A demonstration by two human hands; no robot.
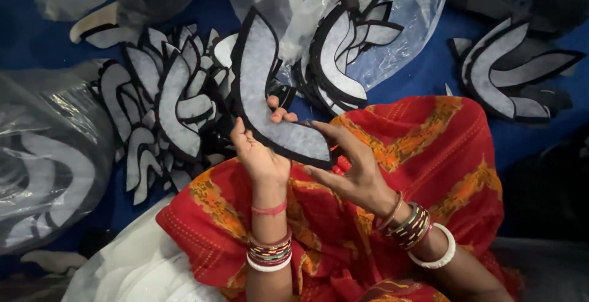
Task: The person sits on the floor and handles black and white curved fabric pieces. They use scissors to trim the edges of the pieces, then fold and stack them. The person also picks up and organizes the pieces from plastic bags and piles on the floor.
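Both hands hold up one curved grey felt piece (pixel 264 93) with a black border, shaped like a boomerang or a collar lining, above the person's lap. The left hand (pixel 257 151) grips its lower bend, thumb and fingertips wrapped over the edge; the right hand (pixel 350 167) pinches its lower tip, fingers spread loosely along the underside. The lap is draped in red cloth with orange patterning (pixel 423 154), and the whole scene sits on a blue floor covering (pixel 37 38). As for progress, it looks like a single piece is being handled while most lie in heaps: a large fanned pile of matching pieces (pixel 159 105) spreads toward the left edge of the floor covering, too overlapped to count, certainly more than ten. A clear plastic bag (pixel 380 26) at the far edge holds another bundle, roughly half a dozen visible. A third small stack (pixel 509 75), perhaps four or five pieces, rests near the right edge. At the left edge a second plastic bag (pixel 43 167) contains more, uncounted. White sheets (pixel 135 265) lie at the near-left corner. Which heaps are finished I cannot tell.
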